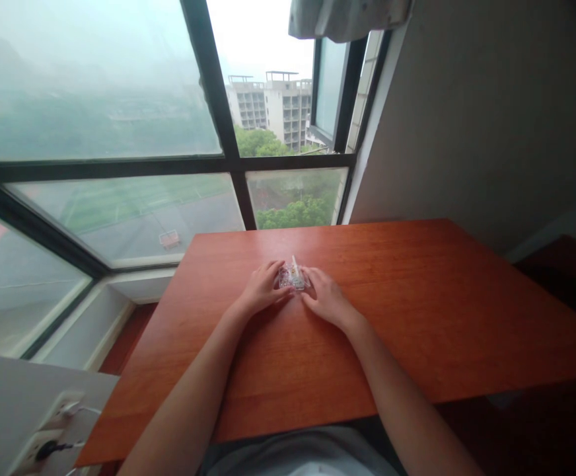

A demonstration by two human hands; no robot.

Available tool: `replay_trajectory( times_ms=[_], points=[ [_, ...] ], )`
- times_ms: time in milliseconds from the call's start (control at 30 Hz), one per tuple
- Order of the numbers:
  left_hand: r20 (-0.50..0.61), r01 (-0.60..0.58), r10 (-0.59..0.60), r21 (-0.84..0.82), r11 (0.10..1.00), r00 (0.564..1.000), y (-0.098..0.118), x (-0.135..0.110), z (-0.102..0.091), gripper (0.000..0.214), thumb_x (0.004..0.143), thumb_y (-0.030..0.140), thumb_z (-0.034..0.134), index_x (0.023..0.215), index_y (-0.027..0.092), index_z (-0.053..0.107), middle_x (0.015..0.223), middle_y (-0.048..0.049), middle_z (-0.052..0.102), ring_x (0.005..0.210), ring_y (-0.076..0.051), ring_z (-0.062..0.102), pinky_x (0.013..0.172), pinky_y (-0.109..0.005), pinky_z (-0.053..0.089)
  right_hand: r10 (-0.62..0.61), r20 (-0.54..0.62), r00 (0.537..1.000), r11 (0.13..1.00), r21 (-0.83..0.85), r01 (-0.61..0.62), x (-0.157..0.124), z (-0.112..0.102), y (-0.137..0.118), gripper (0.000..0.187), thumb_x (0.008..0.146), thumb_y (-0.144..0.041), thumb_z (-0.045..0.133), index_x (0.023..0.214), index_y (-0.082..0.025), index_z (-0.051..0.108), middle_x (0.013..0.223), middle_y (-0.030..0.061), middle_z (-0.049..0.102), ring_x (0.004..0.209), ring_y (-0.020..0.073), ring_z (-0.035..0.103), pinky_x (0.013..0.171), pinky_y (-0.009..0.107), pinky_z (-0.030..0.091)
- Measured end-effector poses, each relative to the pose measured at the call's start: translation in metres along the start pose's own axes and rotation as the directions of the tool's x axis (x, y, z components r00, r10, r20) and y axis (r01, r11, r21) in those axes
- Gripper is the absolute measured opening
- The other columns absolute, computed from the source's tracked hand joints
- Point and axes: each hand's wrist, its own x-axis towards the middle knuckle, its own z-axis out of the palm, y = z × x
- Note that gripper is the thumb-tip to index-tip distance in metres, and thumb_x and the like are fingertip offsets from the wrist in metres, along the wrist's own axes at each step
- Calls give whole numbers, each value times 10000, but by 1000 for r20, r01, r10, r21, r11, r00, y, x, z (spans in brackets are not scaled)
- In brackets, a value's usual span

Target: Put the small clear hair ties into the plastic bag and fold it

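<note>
Both of my hands rest on a reddish wooden table (417,311), side by side near its middle. Between them sits a small clear plastic packet (292,276) with coloured bits inside; I cannot make out what it is. My left hand (262,289) touches the packet's left side with its fingers curled toward it. My right hand (325,295) touches its right side, fingers bent round the edge. Both hands seem to grip the packet together.
A large window with dark frames (228,158) stands behind the table, with buildings and trees outside. A plain wall (491,119) rises on the right. A wall socket with plugged cables (50,443) sits at lower left.
</note>
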Motion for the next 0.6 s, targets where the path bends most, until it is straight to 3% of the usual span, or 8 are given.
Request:
replay_trajectory(
  times_ms=[233, 400, 600],
  points=[
    [-11, -5, 5, -18, 1000, 1000, 2, -1, 1, 664, 721, 408, 699, 1308, 194, 472, 1233, -116, 556, 1120, -269, 536, 957, -400, 435, 16, -17, 1000, 994, -112, -18, 0, 3, 0, 445, 790, -208, 586, 1235, -207, 559, 1348, 126, 452, 1226, 253, 444, 1035, 417, 376],
    [-29, 5, -6, -22, 1000, 1000, 7, -1, 5, 703, 704, 405, 714, 1317, 184, 450, 1206, -116, 562, 1106, -269, 535, 952, -398, 436, 54, -24, 998, 996, -70, -56, 1, 0, -1, 400, 796, -161, 545, 1190, -220, 581, 1219, 82, 559, 1104, 209, 533, 981, 374, 419],
    [-10, 51, -52, -83, 995, 999, 9, 0, 8, 843, 672, 428, 737, 1373, 147, 364, 1171, -142, 574, 970, -249, 585, 855, -390, 480, 65, -53, 996, 997, -28, -66, 2, -4, -5, 359, 791, -164, 550, 1144, -210, 600, 1145, 73, 577, 1029, 192, 558, 946, 337, 441]
  ],
)
